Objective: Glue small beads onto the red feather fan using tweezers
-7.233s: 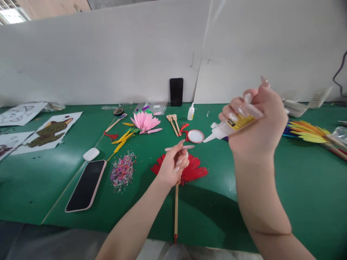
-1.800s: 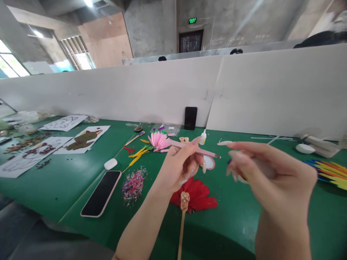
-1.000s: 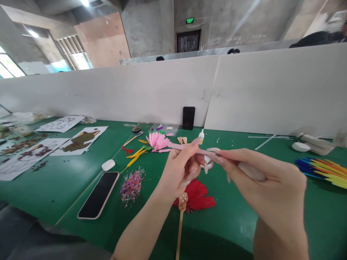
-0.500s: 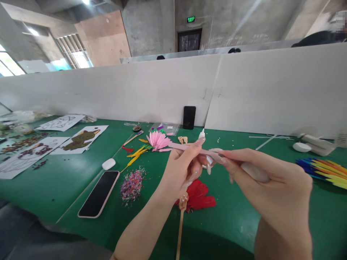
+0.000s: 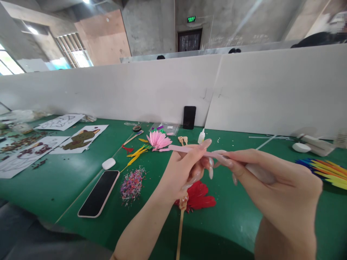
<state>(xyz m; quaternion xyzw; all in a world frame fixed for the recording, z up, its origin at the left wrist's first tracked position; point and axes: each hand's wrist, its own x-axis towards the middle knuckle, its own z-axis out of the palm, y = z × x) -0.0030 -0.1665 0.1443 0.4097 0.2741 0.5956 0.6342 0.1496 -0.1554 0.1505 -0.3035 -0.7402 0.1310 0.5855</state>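
Observation:
My left hand (image 5: pixel 184 169) is raised over the green table (image 5: pixel 59 180) and pinches a thin pink stick (image 5: pixel 184 149) that lies level across its fingertips. My right hand (image 5: pixel 273 184) is closed round a white glue tube (image 5: pixel 258 172) in its palm, while its thumb and forefinger touch the right end of the pink stick. Below both hands a red feather fan (image 5: pixel 199 196) on a wooden stick (image 5: pixel 179 234) lies flat on the table.
A phone with a pink case (image 5: pixel 99 193), a white earbud case (image 5: pixel 108 163), a heap of coloured confetti (image 5: pixel 132 183) and a pink feather flower (image 5: pixel 158 140) lie to the left. Drawings (image 5: pixel 81 139) are further left. Coloured feathers (image 5: pixel 324 169) lie at the right; a small glue bottle (image 5: pixel 201 136) and black phone (image 5: pixel 189 117) stand by the white partition.
The view has tilted up from the table. My right hand has lowered the glue tube into its palm and brought its fingertips to the pink stick's end; my left hand has lifted the stick.

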